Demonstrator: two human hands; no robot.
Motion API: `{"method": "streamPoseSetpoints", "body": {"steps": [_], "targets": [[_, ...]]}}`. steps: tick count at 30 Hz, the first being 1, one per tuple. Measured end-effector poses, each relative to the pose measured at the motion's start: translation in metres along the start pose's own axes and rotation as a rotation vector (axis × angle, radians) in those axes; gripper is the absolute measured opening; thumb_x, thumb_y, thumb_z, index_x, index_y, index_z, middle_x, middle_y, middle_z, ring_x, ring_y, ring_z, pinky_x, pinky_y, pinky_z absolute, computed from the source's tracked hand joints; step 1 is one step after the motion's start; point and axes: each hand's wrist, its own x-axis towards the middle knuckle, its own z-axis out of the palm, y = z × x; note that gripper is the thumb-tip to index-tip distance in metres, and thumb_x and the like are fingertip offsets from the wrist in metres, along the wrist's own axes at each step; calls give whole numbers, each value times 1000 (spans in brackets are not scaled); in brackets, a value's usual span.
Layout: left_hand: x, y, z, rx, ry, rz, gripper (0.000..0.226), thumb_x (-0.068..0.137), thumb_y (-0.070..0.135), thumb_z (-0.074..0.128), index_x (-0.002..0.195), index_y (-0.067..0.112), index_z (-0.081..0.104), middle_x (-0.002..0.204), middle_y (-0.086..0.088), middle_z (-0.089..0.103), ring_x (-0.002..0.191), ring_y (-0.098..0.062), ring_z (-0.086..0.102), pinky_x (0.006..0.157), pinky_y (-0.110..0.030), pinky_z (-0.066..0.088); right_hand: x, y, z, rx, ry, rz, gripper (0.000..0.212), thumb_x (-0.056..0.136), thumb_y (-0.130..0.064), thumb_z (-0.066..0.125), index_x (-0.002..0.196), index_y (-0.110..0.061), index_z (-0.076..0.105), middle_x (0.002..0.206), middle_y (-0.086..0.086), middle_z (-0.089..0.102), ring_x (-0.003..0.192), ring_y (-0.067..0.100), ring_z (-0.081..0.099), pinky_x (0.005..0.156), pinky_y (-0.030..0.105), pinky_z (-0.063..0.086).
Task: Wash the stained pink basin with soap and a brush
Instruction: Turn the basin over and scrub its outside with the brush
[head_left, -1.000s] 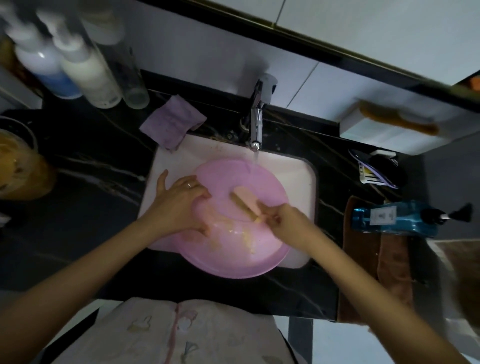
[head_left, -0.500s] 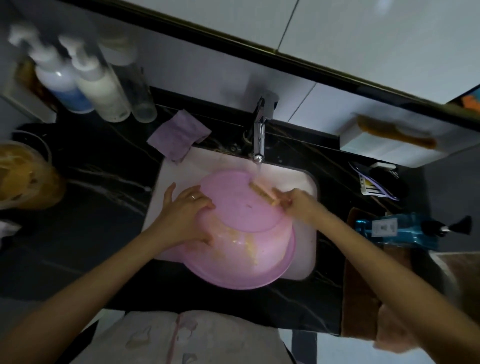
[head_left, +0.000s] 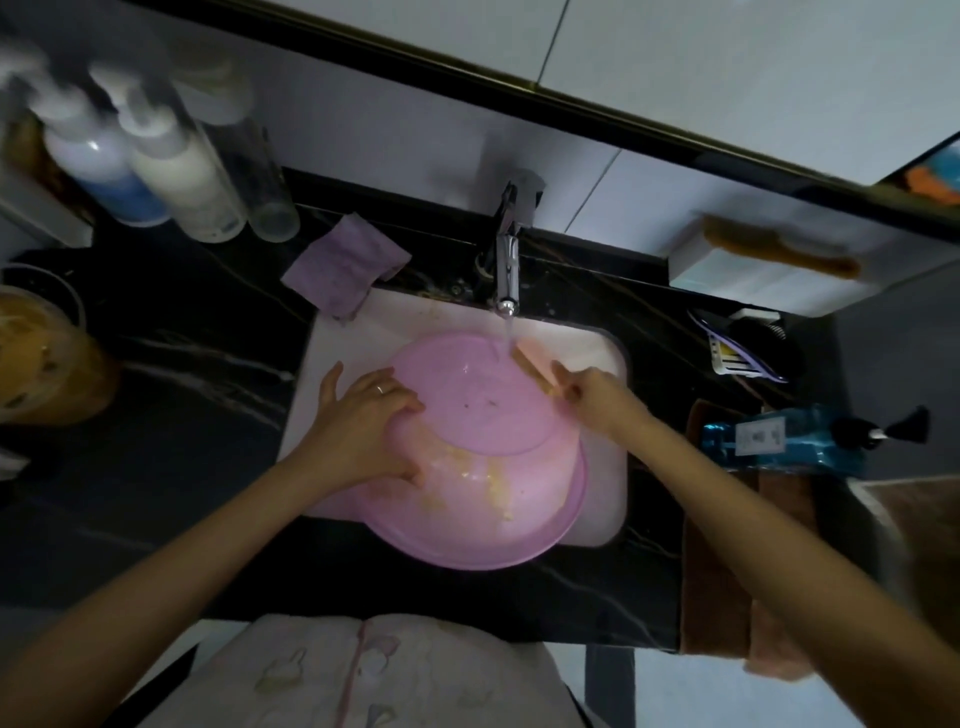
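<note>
Round pink plastic basin, yellow-stained, tilted in white sink; left hand spread flat on it, right hand gripping tan brush under running steel tap.

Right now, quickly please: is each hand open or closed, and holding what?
Left hand: open, fingers pressing flat on the pink basin.
Right hand: closed around the brush.
</note>
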Motion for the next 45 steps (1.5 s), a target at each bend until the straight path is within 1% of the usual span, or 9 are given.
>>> {"method": "streamPoseSetpoints", "body": {"steps": [3,6,13,19,25,31,36,42,45], "targets": [[2,0,-1,17,17,-3,106,26,81,48,123,38,50,133,18,45,138,-6,22,106,-34,-14,3,-39,21,53,-7,-148,40,96,-15,43,135,-15,51,115,19,64,101,33,61,85,35,45],[2,-1,0,-2,24,6,107,25,81,42,122,37,52,132,17,46,138,-6,23,108,-36,-13,-49,-37,28,91,-118,-276,45,97,-14,41,140,-26,43,88,2,64,73,16,56,73,28,44],[0,2,1,-27,20,12,92,40,64,80,122,34,52,134,15,46,138,-7,24,110,-39,-11,-16,7,10,13,52,75,41,98,-31,36,138,-27,46,102,16,65,95,32,63,77,35,47],[1,1,-1,-58,16,16,105,27,80,52,121,34,53,133,15,47,138,-8,25,109,-38,-11,-62,-31,25,51,-164,-245,43,99,-18,39,141,-27,42,106,0,62,84,15,56,77,23,41],[0,1,2,-67,20,13,92,40,64,80,123,32,53,135,12,47,138,-9,26,111,-41,-9,-19,-3,-1,-42,3,97,39,101,-33,33,131,-20,53,111,17,64,102,33,61,86,36,48],[3,-1,1,-79,17,1,101,28,79,55,119,35,54,133,13,47,137,-8,26,111,-44,-7,-71,-54,30,71,-158,-238,44,98,-19,39,142,-25,41,115,10,65,97,27,62,85,31,46],[-1,2,2,-61,4,-12,91,42,62,81,123,34,51,136,14,44,138,-8,24,111,-41,-8,-45,-6,4,-56,-14,134,40,100,-29,34,137,-20,46,100,15,65,91,32,64,76,38,50],[-1,3,2,-71,9,-16,101,29,74,63,122,36,53,134,15,46,137,-8,26,112,-44,-6,-68,-68,35,100,-120,-191,40,100,-22,35,136,-15,50,108,17,66,97,32,62,86,34,46],[0,1,2,-62,29,-17,107,24,78,47,122,36,52,134,16,46,137,-8,26,112,-43,-6,-83,-32,20,18,-142,-106,45,99,-27,39,144,-29,37,112,10,65,97,28,63,84,34,50]]}}
